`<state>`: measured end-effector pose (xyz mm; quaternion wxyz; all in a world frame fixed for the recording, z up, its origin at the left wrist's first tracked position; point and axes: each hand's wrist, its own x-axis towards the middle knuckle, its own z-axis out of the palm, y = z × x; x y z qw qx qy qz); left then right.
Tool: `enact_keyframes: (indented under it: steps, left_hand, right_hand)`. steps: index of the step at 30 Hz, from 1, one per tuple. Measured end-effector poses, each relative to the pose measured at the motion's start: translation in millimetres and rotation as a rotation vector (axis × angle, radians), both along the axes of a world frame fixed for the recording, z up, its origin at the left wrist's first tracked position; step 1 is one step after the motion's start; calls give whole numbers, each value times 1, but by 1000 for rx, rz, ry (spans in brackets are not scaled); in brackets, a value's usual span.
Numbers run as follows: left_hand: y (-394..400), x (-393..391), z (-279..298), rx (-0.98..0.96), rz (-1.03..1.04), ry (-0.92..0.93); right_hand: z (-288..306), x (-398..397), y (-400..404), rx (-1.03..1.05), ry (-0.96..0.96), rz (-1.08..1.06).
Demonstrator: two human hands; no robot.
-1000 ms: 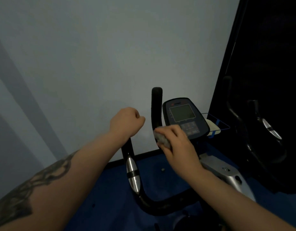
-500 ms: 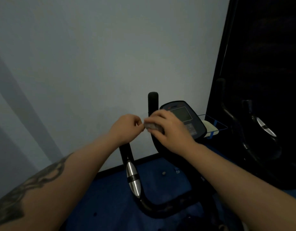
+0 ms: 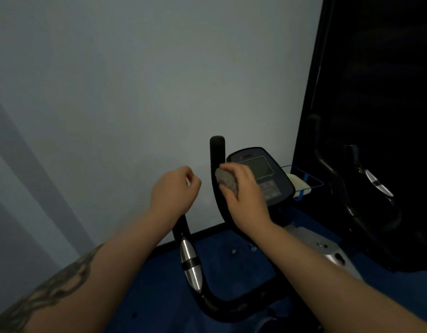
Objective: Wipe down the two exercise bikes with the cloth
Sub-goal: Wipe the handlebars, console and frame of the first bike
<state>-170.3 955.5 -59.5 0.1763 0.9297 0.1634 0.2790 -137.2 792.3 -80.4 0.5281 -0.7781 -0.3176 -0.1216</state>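
Cloth [image 3: 226, 180] in right hand [image 3: 243, 195], against handlebar [image 3: 217, 164]

Looks like a small home gym or workout room, pretty dim. There's an exercise bike [image 3: 231, 306] with a console [image 3: 265, 174] shoved up against a plain pale wall [image 3: 135, 92], a second bike [image 3: 366, 195] right beside it in the dark corner, and blue floor [image 3: 159, 284] underneath.

Open air lay left of the fingers [image 3: 228, 173]; the console [image 3: 267, 175] blocked passage just right of them.
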Motion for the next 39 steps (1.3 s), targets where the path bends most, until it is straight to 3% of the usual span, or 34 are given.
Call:
enact_keyframes:
  steps: [4, 9, 15, 22, 27, 31, 36, 39]
  left_hand:
    - [-3, -2, -1, -76, 15, -97]
    - [-2, -5, 0, -97, -3, -89]
    - [-1, -2, -3, -94, -7, -103]
    - [-1, -3, -1, -100, 4, -87]
    - [-1, -3, -3, -113, 2, -88]
    - [-3, -5, 0, -113, 11, -77]
    - [-2, -4, -2, -142, 21, -128]
    - [-3, -5, -2, -148, 17, -129]
  right_hand:
    - [-20, -4, -33, -21, 244, 69]
    - [27, 33, 9, 377, 561, 84]
    - [4, 20, 0, 272, 445, 115]
    - [34, 30, 36, 524, 409, 85]
    - [11, 28, 17, 506, 625, 136]
    - [48, 41, 36, 575, 511, 143]
    - [3, 16, 17, 379, 434, 57]
    - [18, 25, 18, 439, 468, 40]
